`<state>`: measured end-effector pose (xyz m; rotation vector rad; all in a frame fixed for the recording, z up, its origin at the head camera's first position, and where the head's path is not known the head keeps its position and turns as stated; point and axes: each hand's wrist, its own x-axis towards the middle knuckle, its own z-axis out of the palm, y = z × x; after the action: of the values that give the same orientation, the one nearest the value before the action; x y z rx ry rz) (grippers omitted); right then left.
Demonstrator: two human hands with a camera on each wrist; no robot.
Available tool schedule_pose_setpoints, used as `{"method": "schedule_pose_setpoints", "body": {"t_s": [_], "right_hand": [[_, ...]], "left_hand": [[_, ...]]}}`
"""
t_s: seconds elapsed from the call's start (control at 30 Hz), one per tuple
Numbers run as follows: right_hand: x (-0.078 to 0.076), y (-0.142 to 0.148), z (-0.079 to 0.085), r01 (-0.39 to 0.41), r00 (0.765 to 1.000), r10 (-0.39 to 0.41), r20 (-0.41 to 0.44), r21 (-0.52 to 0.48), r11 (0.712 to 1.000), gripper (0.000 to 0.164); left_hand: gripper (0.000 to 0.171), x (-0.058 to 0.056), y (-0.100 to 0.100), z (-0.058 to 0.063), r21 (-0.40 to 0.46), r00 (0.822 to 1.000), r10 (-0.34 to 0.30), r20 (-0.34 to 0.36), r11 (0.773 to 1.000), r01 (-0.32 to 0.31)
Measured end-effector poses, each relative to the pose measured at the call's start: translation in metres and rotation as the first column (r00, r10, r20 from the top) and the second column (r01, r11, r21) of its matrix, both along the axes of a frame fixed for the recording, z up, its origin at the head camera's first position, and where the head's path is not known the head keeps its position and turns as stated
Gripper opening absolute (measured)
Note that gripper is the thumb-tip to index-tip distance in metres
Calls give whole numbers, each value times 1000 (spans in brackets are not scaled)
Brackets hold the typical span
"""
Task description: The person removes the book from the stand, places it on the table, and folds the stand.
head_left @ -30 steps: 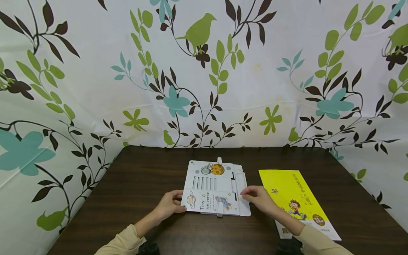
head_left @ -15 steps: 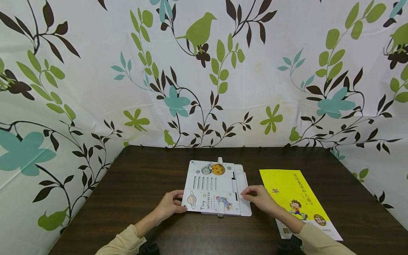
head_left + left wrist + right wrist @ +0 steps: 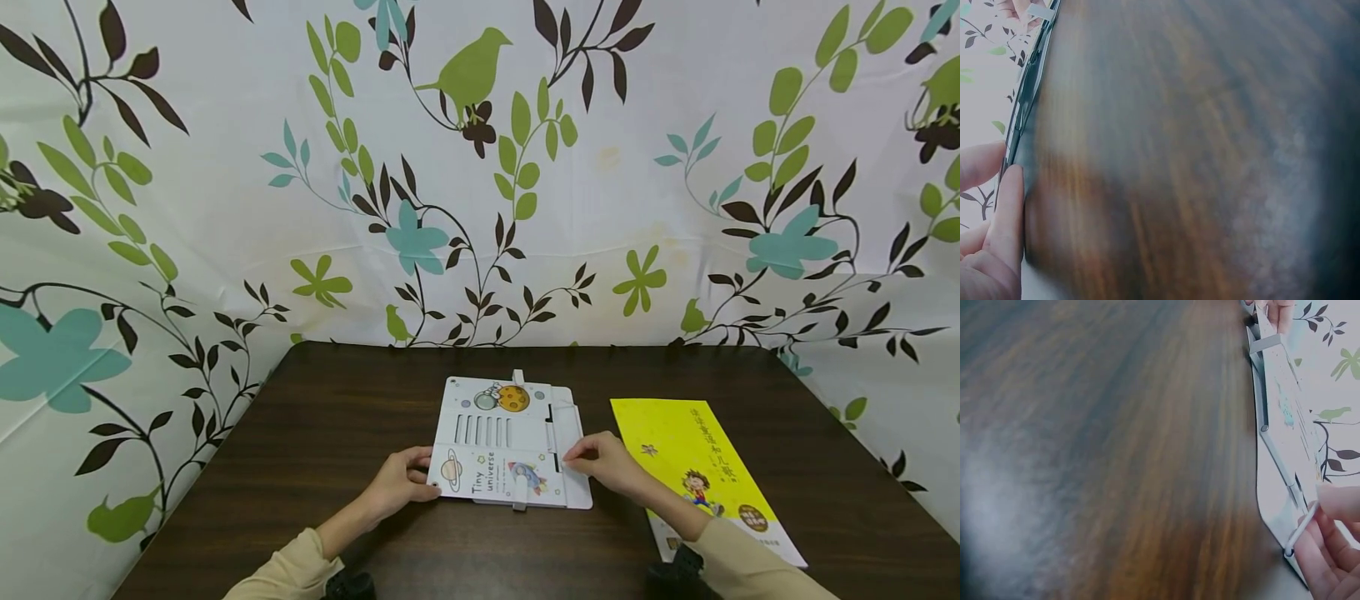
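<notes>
A white folding book stand [image 3: 527, 432] with space drawings and the words "Tiny universe" lies almost flat on the dark table. My left hand [image 3: 396, 481] grips its near left corner, thumb on one side of the edge and fingers on the other. At the right side, my right hand [image 3: 609, 463] pinches a thin white rod [image 3: 1302, 530] hinged to the stand. The right wrist view shows this rod raised at an angle from the back panel, between thumb and fingers. White clips, one of them a near clip [image 3: 520, 492], stick out at the stand's far and near edges.
A yellow book [image 3: 671, 433] with a cartoon child on its cover lies right of the stand, partly under the right forearm. The dark wooden table [image 3: 337, 392] ends at a patterned cloth [image 3: 570, 275] behind it.
My right hand has risen slightly and shifted a little to the left, still pinching the rod. The left hand and the stand look nearly unmoved.
</notes>
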<state>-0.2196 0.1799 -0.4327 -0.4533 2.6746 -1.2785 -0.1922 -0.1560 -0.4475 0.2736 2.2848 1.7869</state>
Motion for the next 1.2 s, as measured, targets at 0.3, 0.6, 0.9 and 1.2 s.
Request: {"method": "schedule_pose_setpoints", "body": {"t_s": [0.3, 0.6, 0.9, 1.2], "right_hand": [[-5, -6, 5, -10, 1000, 9, 16, 61, 998, 7], [-7, -7, 8, -36, 998, 33, 49, 60, 998, 5], [-1, -16, 15, -64, 992, 72, -104, 80, 995, 9], [19, -43, 18, -191, 981, 191, -32, -10, 982, 27]], "left_hand": [[64, -2, 0, 0, 16, 1000, -9, -10, 1000, 9], [64, -4, -1, -1, 21, 1000, -25, -12, 999, 25], [64, -1, -2, -4, 44, 999, -30, 25, 999, 29], [63, -2, -3, -3, 17, 1000, -24, 10, 1000, 24]]}}
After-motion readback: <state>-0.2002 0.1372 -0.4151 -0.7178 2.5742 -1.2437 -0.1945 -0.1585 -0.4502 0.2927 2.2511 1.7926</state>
